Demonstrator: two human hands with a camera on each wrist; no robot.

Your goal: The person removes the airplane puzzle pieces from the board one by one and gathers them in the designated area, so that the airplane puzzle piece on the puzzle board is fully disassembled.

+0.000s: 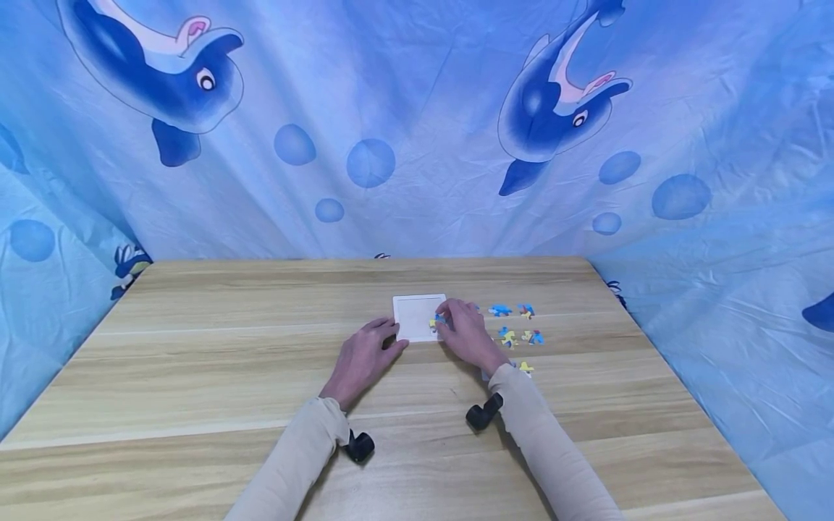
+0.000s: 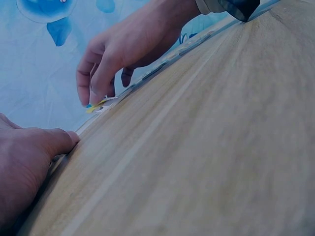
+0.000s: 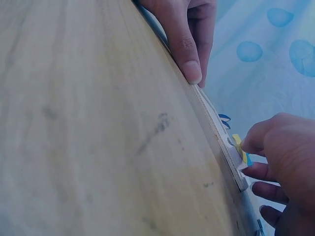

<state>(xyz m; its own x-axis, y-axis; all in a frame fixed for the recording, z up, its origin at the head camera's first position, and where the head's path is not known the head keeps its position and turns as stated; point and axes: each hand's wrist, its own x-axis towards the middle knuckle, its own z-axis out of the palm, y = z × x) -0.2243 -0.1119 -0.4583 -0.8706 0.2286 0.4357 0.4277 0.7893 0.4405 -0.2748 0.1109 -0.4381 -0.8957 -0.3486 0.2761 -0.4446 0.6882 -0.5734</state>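
Observation:
A white rectangular puzzle frame (image 1: 414, 318) lies flat on the table. My left hand (image 1: 366, 356) holds its left edge, with the thumb at the near left corner; in the right wrist view the left thumb (image 3: 191, 69) presses on the frame's rim. Over the right part of the frame, my right hand (image 1: 466, 334) pinches a yellow and blue puzzle piece (image 1: 434, 323). In the right wrist view the puzzle piece (image 3: 240, 148) is tilted between thumb and fingers, low over the frame. Whether it touches the frame's bottom I cannot tell.
Right of the frame lie several loose puzzle pieces, among them a blue one (image 1: 500, 310), a yellow and blue one (image 1: 508, 337) and a yellow one (image 1: 525, 367). My right hand and forearm partly cover others. A dolphin-print curtain (image 1: 417, 130) hangs behind the wooden table (image 1: 195, 376).

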